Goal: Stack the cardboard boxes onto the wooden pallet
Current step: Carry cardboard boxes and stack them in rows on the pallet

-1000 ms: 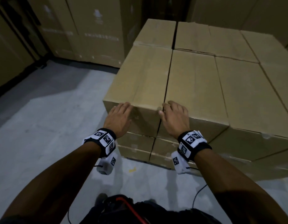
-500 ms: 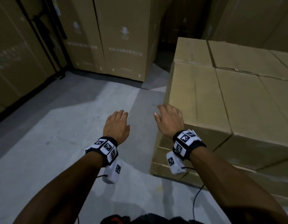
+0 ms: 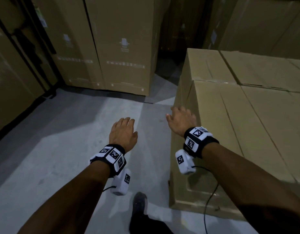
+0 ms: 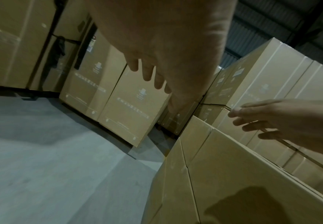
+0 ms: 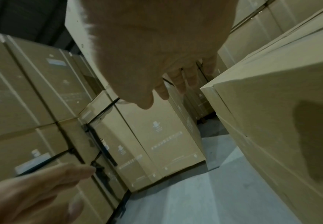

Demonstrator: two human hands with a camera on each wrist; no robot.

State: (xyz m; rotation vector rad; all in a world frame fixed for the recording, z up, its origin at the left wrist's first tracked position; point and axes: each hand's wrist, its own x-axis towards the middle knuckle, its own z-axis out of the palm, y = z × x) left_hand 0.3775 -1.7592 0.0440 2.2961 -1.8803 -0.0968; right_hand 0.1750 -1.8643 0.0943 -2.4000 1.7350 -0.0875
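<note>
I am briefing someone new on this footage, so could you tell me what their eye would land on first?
Most striking are the two bare forearms reaching forward, the left hand open over the grey floor and the right hand open at the near corner of the stacked cardboard boxes on the right. Both wrists wear white marker bands. Tall printed cartons stand along the back.

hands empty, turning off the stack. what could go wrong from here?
1. The cable hanging from the right wrist unit swings close to the stacked boxes and could catch on a corner.
2. The foot is stepping right beside the stack's base, a possible trip.
3. Dim light hides floor hazards.
</note>
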